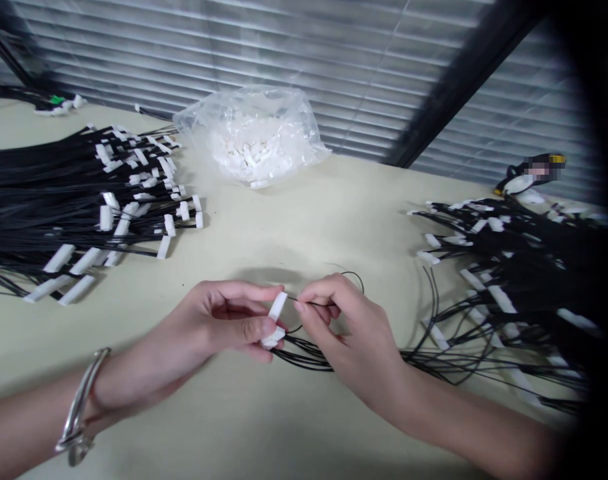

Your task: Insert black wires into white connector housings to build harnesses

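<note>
Between the thumb and fingers of my left hand (229, 323) is a white connector housing (278, 305), tilted upward. A second white connector piece (273, 339) sits just below it at the same fingertips. Several black wires (304, 353) run from this lower piece to the right, passing beneath my right hand (351, 327). My right hand pinches a single thin black wire (311, 303) between thumb and forefinger. That wire's end points at the side of the upper housing; whether it touches or enters it, I cannot tell.
A clear plastic bag (254, 140) of small white connectors stands at the back. Bundled black cables with white connectors (129, 213) lie at left. More such cables (504, 280) spread at right, near a penguin-shaped figure (519, 183). Blinds (284, 47) rise behind the table (304, 213).
</note>
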Demonstrator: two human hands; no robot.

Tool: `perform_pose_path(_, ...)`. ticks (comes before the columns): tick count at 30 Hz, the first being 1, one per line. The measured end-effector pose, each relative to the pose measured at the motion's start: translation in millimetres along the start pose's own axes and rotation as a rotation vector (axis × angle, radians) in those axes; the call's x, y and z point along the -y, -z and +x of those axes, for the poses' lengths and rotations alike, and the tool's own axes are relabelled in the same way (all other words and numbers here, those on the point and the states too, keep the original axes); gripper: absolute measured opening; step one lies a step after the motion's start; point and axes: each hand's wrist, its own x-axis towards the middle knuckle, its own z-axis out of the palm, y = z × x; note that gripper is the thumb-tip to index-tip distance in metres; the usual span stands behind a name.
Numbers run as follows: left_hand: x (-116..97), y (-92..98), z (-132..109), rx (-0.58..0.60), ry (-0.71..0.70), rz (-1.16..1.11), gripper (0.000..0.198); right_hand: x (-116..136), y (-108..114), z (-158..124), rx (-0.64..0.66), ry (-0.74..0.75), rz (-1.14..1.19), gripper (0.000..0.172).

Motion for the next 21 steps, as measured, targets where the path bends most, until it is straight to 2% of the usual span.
perform_pose_path(7, 0.6, -0.6, -0.1, 0.027, -0.03, 0.045, 0.023, -0.1, 1.0, 1.8, 0.005, -0.019, 0.04, 0.007)
perform_pose_path(13, 0.7, -2.1, 2.1, 0.028, -0.076, 0.151, 0.044, -3.0, 0.6, 9.0, -0.037, -0.205, 0.217, 0.004)
perform_pose_path(17, 4.6, -4.9, -0.1, -0.051, -0.115, 0.27, 0.045, -3.1, 0.7, 6.7, -0.12, -0.124, 0.226, 0.007)
perform_pose_path(21, 6.1, -5.9, -1.9, -0.064, -0.185, 0.389, 0.038, -0.5, 2.8, 4.3, -0.09, 0.03, 0.12, 0.011)
